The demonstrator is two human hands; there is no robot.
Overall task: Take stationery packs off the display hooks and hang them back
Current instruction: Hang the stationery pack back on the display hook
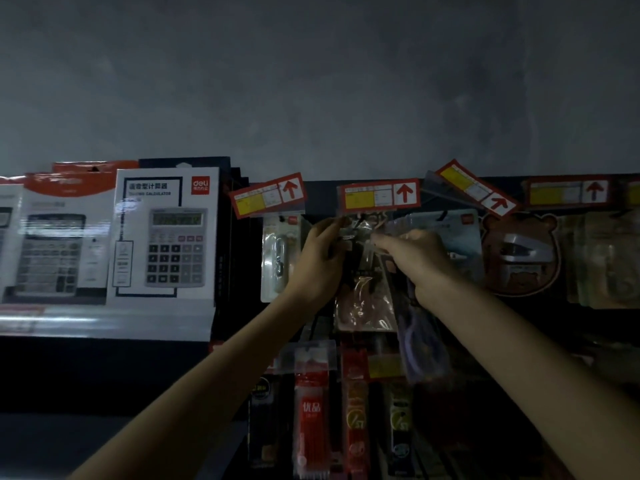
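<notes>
My main worry was the punched top of the clear pack. The film looked thin and slippery, and in that dim display I could not make out the hook behind the fingers. A pull at a slant might have torn the header or dragged a neighbouring pack off with it. The left hand was closed round the pack's upper left edge, thumb up toward the price tag at 12 o'clock of the pack. The right hand came in from 3 o'clock, its fingertips pinched, as far as the blur let me judge, on the top of the same pack. The two hands were close together but apart. A purple pack showed just under the right wrist at 5 o'clock. I could not tell whether it sat on its own hook or was caught by the palm; if caught, it could have dropped. The clear pack lay just off my view's centre toward 4 o'clock, its top right below the tag. It was glossy, crinkled cellophane throwing highlights, with pinkish contents too blurred to name. The bear-shaped stapler card stood well clear at 3 o'clock, the calculator boxes at 9.
</notes>
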